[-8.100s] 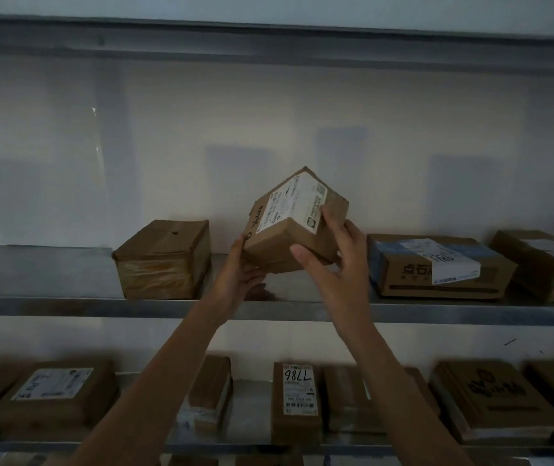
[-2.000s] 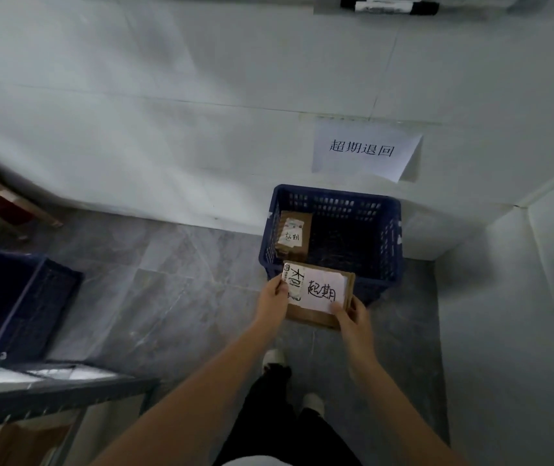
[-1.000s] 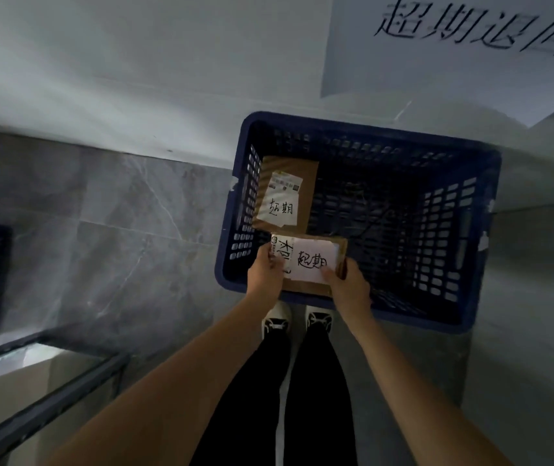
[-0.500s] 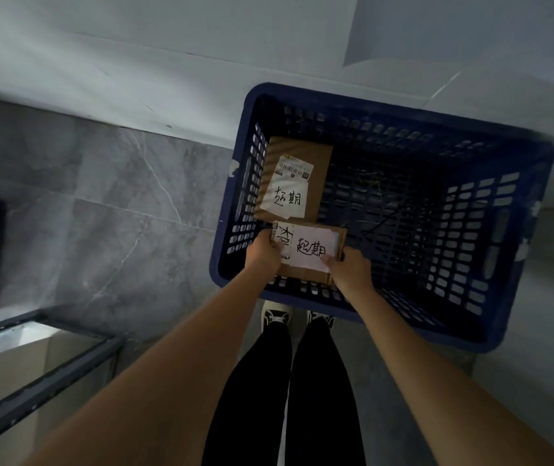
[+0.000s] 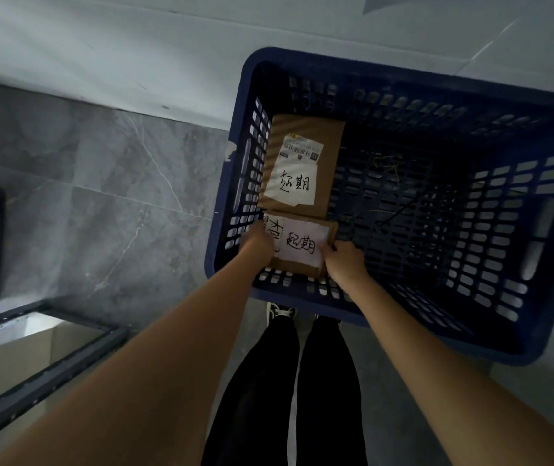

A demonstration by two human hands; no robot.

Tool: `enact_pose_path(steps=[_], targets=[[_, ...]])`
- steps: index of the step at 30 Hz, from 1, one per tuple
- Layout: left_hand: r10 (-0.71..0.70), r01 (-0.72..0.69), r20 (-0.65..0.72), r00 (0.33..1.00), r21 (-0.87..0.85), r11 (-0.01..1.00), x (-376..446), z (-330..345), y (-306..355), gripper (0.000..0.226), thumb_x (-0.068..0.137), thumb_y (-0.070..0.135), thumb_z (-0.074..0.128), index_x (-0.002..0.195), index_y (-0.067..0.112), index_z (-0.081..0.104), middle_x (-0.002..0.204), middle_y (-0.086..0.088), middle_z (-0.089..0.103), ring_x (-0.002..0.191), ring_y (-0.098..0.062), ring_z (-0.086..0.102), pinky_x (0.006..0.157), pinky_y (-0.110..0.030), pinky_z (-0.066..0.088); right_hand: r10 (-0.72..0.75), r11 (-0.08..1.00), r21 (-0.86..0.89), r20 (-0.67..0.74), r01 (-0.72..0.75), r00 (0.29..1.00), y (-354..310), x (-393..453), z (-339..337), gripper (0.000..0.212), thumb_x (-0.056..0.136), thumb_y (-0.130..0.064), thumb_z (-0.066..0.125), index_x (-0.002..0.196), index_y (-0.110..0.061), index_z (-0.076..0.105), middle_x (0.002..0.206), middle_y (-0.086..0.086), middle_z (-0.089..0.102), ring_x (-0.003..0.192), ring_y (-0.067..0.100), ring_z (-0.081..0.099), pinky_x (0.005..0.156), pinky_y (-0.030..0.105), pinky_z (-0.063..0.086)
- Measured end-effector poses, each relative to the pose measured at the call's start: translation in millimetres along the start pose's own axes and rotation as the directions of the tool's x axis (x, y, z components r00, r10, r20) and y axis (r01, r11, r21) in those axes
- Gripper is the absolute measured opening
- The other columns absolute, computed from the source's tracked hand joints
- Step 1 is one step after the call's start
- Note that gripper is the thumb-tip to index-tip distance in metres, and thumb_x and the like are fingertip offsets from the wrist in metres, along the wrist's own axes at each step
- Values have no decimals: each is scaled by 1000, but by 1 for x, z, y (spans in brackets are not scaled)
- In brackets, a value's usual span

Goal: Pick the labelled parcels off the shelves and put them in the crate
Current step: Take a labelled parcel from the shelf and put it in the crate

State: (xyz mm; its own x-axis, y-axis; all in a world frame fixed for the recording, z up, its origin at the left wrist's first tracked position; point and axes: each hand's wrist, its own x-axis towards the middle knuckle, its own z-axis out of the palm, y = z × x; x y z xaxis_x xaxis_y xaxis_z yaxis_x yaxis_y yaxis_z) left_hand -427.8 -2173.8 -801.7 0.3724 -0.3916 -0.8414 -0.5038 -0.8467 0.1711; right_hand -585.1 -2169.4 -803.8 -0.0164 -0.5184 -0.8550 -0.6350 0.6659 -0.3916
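Grey marble floor (image 5: 107, 203), white wall (image 5: 134, 45), dim light, metal rack (image 5: 43, 368) btm-left.

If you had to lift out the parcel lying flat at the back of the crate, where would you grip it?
Grip the far parcel by its free right long edge, coming from above on the right. It lies flat against the blue crate's left wall, and the parcel held in both hands crowds its near end.
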Motion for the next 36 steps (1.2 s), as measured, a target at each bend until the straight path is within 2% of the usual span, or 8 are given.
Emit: enact_pose_path(steps=[9, 13, 21, 25, 27, 30, 32, 36], targets=[[-54, 73, -119, 991, 165, 984, 21, 10, -6, 37, 100, 11, 36, 136, 8, 41, 133, -22, 47, 121, -35, 50, 95, -42, 46, 24, 999, -47, -49, -26, 999, 0, 28, 30, 28, 102, -16, 42, 90, 1, 61, 106, 25, 64, 97, 34, 62, 68, 27, 40], [-76, 96, -127, 989, 165, 982, 27, 15, -6, 37, 100, 9, 38, 136, 6, 39, 133, -21, 49, 121, -35, 51, 94, -41, 45, 43, 999, -25, -19, -43, 999, 2, 38, 34, 33, 102, -16, 42, 101, 10, 62, 107, 26, 64, 98, 35, 62, 69, 27, 41], [-59, 77, -123, 991, 143, 987, 35, 25, -7, 42, 98, 3, 39, 139, 6, 34, 136, -21, 47, 125, -34, 49, 99, -41, 43, 92, 996, 9, 54, -92, 994, 11, 54, 32, 35, 103, -21, 41, 111, 6, 62, 116, 23, 62, 99, 30, 60, 72, 25, 41], [-56, 68, -146, 988, 75, 995, 20, 18, -1, 42, 97, 5, 40, 139, 5, 34, 136, -23, 46, 123, -36, 49, 101, -45, 45, 95, 995, -1, 85, -96, 992, 3, 42, 30, 38, 103, -26, 41, 125, 2, 55, 126, 22, 58, 113, 34, 57, 86, 31, 45], [-21, 26, -118, 993, 39, 999, 5, 9, 1, 48, 95, 3, 42, 141, 5, 32, 139, -23, 43, 126, -37, 46, 104, -44, 42, 17, 1000, 16, 20, -17, 1000, -4, 24, 26, 39, 103, -27, 40, 134, -3, 46, 133, 19, 54, 118, 33, 54, 86, 28, 42], [48, -49, -53, 997, -19, 999, -31, -9, 5, 45, 94, 2, 44, 138, 5, 35, 137, -21, 45, 125, -34, 46, 103, -37, 39, -187, 979, -100, -113, 177, 976, -20, -15, 3, 52, 103, -30, 40, 149, -8, 27, 151, 16, 36, 136, 32, 37, 105, 36, 35], [82, -83, -6, 997, -70, 994, -63, -26, 9, 41, 94, 2, 46, 134, 7, 41, 133, -18, 50, 120, -33, 50, 97, -36, 43, -338, 918, -278, -168, 284, 926, -37, -45, -18, 55, 103, -31, 38, 151, -8, 22, 157, 15, 24, 144, 30, 23, 116, 40, 24], [236, -236, -8, 972, -125, 964, -128, -68, 14, 39, 94, 5, 45, 133, 12, 49, 126, -14, 58, 106, -27, 58, 78, -31, 47, -603, 735, -480, -141, 478, 785, -89, -108, -61, 55, 104, -31, 36, 152, -9, 21, 160, 11, 17, 149, 26, 11, 120, 39, 15]])
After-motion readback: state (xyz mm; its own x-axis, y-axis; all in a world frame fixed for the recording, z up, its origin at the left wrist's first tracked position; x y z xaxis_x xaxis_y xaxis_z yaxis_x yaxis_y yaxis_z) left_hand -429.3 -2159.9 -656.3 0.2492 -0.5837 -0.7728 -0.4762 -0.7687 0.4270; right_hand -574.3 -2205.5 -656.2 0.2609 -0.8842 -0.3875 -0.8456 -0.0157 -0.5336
